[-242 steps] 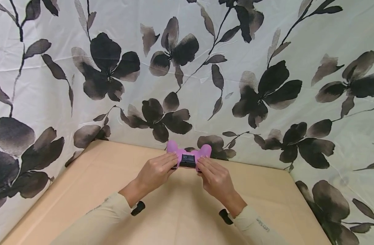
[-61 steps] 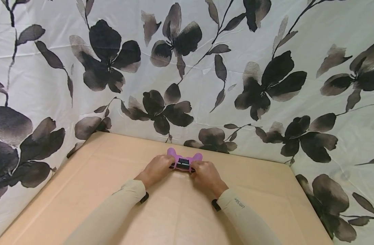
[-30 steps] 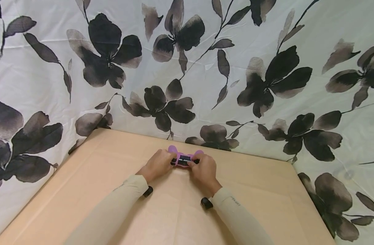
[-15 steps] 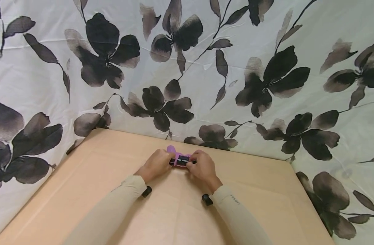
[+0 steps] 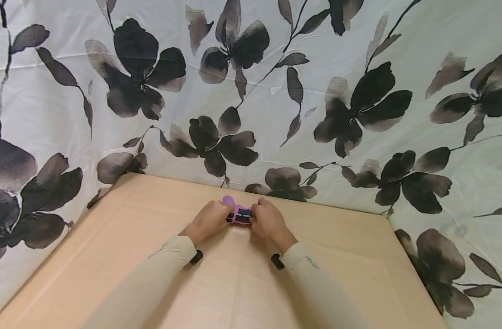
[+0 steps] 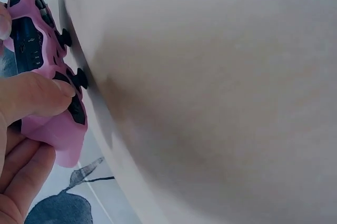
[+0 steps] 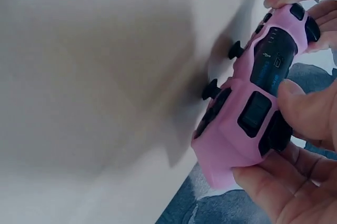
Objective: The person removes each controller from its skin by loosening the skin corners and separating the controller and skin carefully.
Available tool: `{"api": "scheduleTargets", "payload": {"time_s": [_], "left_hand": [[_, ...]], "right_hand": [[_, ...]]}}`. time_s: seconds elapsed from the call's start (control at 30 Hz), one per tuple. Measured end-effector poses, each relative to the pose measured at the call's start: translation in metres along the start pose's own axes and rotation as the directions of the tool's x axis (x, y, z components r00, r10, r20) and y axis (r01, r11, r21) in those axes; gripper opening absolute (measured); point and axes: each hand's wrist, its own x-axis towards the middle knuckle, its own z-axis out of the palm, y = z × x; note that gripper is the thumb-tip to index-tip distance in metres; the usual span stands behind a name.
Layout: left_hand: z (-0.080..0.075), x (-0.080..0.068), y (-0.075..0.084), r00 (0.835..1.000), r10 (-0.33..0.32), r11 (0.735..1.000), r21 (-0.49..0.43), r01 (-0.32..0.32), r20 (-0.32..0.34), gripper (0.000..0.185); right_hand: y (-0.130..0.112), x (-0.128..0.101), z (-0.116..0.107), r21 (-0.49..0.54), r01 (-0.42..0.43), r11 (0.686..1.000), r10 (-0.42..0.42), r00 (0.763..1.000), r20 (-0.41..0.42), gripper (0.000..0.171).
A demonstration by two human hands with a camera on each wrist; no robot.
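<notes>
Now the pink controller (image 5: 243,214) is held over the surface (image 5: 234,274), its right horn (image 7: 216,169), plain a second ago, hidden from above by the right hand's grip (image 5: 269,222), clasping it at three o'clock; work seems centred there. At nine o'clock the left hand's grip (image 5: 210,220) holds the other end. Flowered cloth (image 5: 173,27) rises at twelve.

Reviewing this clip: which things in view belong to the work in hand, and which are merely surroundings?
Part of the work:
pink-and-black game controller
left hand, gripping it
right hand, gripping it

Just surroundings:
tan tabletop
floral cloth behind
pale sleeves
black wrist pieces
</notes>
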Motion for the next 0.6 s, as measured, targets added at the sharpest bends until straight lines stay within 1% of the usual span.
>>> {"api": "scheduleTargets", "payload": {"time_s": [0.1,0.17,0.27,0.37,0.47,0.6], "left_hand": [[-0.002,0.002,0.002,1.0,-0.006,1.0,0.004,0.006,0.017,0.015],[-0.004,0.004,0.003,1.0,-0.004,1.0,0.009,0.004,0.027,0.015],[-0.007,0.006,0.005,0.999,-0.005,1.0,0.016,0.004,0.034,0.016],[-0.009,0.006,0.005,0.999,-0.008,1.0,0.01,0.007,0.042,0.015],[-0.01,0.005,0.005,0.999,-0.007,1.0,-0.007,0.007,0.053,0.015],[-0.013,0.006,0.005,0.997,-0.01,0.999,-0.034,0.012,0.072,0.016]], "right_hand": [[0.0,0.001,-0.004,-0.026,0.027,0.999,-0.026,0.999,0.037,0.011],[0.001,0.002,-0.007,-0.023,0.029,0.999,-0.028,0.998,0.059,0.015],[0.006,0.001,-0.01,-0.012,0.054,0.998,-0.053,0.996,0.07,0.016],[0.013,-0.001,-0.011,0.012,0.099,0.995,-0.1,0.992,0.072,0.012],[0.022,-0.006,-0.012,0.049,0.169,0.984,-0.172,0.984,0.052,0.011],[0.036,-0.013,-0.011,0.118,0.215,0.969,-0.217,0.976,0.004,0.009]]}}
